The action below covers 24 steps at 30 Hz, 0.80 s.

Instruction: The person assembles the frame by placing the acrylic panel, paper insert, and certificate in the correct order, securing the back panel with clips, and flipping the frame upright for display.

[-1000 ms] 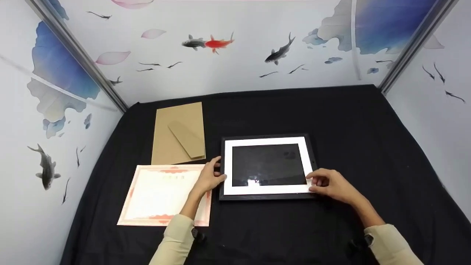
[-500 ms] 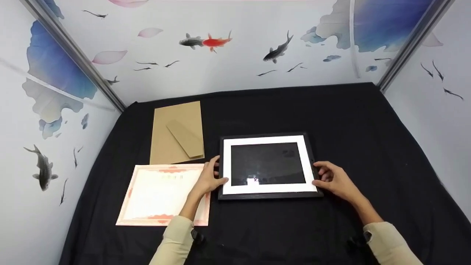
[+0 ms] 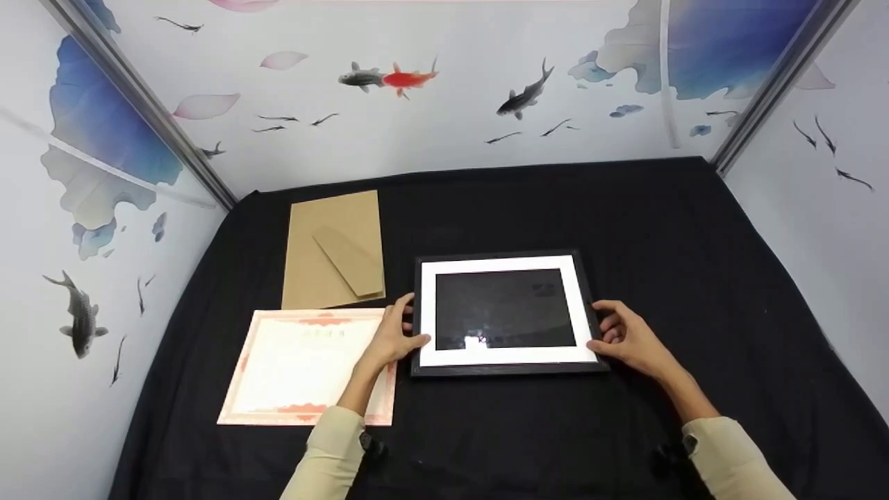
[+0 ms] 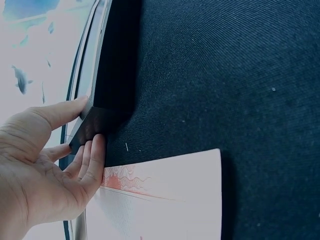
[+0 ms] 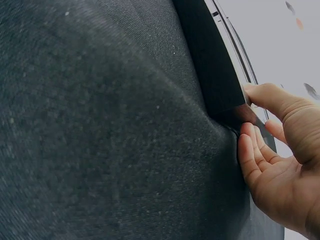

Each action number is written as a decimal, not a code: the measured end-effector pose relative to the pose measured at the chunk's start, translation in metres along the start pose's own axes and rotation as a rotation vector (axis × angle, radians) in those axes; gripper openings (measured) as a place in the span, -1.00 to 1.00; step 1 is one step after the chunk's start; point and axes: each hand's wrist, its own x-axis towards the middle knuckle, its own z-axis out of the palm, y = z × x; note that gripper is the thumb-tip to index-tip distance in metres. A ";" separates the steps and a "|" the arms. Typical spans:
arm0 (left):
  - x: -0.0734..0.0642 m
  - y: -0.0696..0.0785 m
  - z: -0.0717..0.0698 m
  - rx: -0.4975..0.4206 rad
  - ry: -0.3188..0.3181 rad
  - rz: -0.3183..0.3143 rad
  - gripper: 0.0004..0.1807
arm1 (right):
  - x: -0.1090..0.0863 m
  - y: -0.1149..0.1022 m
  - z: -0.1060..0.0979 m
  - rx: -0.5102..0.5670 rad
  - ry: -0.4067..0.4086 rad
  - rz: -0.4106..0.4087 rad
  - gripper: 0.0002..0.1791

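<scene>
A black picture frame (image 3: pixel 510 370) lies face up on the black cloth, with a white mat (image 3: pixel 507 356) around a dark, shiny middle. My left hand (image 3: pixel 397 337) holds its left side, thumb over the front edge and fingers against the outer side, as the left wrist view shows too. On the opposite side my right hand (image 3: pixel 630 339) grips the frame the same way near the lower right corner. In the right wrist view, the right thumb (image 5: pixel 272 97) rests on the front edge while the fingertips touch the outer side. Under my left wrist lies a certificate sheet (image 3: pixel 298 375) with a red-orange border.
Behind the certificate lies a brown backing board (image 3: pixel 312 271) with a folded stand leg (image 3: pixel 351 264). Black cloth (image 3: pixel 514 444) covers the table. White panels (image 3: pixel 472 139) printed with fish and leaves enclose it at the back and both sides.
My right hand has gone from the mat's lower right corner outward to the frame's right side and now grips it there. The left hand has stayed at the left side.
</scene>
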 end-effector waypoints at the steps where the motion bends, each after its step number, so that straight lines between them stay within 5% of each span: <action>1: 0.000 0.000 0.000 -0.001 -0.002 -0.003 -0.07 | 0.000 0.000 0.000 0.002 -0.001 -0.002 -0.26; 10: -0.001 -0.003 -0.005 0.001 -0.003 0.023 -0.11 | -0.001 0.000 -0.001 0.004 -0.014 -0.004 -0.24; 13: -0.003 -0.005 -0.012 -0.026 0.020 0.040 -0.15 | -0.002 -0.017 -0.001 -0.009 -0.026 0.017 -0.26; 17: -0.009 -0.010 -0.027 -0.121 0.040 0.071 -0.21 | -0.002 -0.024 -0.001 -0.002 -0.030 0.012 -0.27; 24: -0.033 0.002 -0.066 -0.255 0.055 0.047 -0.40 | -0.003 0.003 0.001 -0.007 -0.006 0.025 -0.24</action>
